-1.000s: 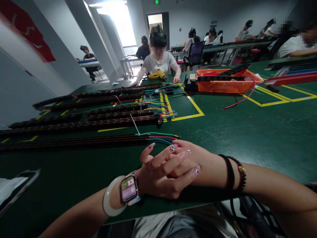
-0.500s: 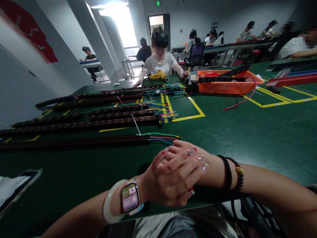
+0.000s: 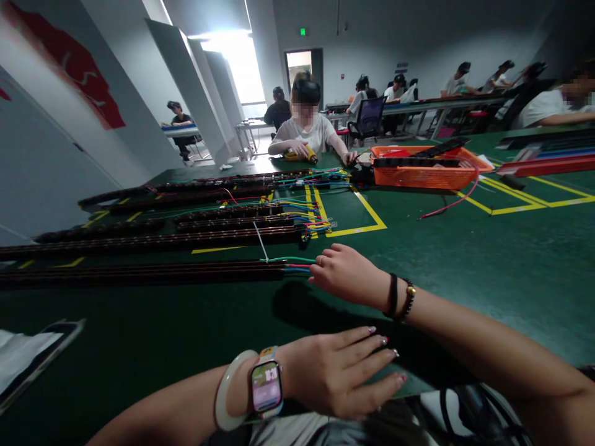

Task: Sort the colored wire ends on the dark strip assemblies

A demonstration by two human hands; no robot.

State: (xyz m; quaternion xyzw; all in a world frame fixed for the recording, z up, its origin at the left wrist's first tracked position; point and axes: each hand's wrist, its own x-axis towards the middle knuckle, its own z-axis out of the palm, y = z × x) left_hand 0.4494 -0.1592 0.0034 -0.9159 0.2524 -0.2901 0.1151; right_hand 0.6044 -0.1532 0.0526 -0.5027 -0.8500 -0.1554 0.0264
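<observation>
Hands have come apart! The left hand [image 3: 341,371] now lies flat at the near edge of the surface [image 3: 465,266], fingers spread, grip on nothing. Just beyond it, the right hand [image 3: 348,275] has gone out to the coloured wires [image 3: 290,263]. Its fingers curl at their ends, though I can't tell if that grip pinches. The wires poke from the long dark strip [image 3: 139,272] stretching left of that grip. Looks like the pause is over. Far beyond: an orange basket [image 3: 427,176].
</observation>
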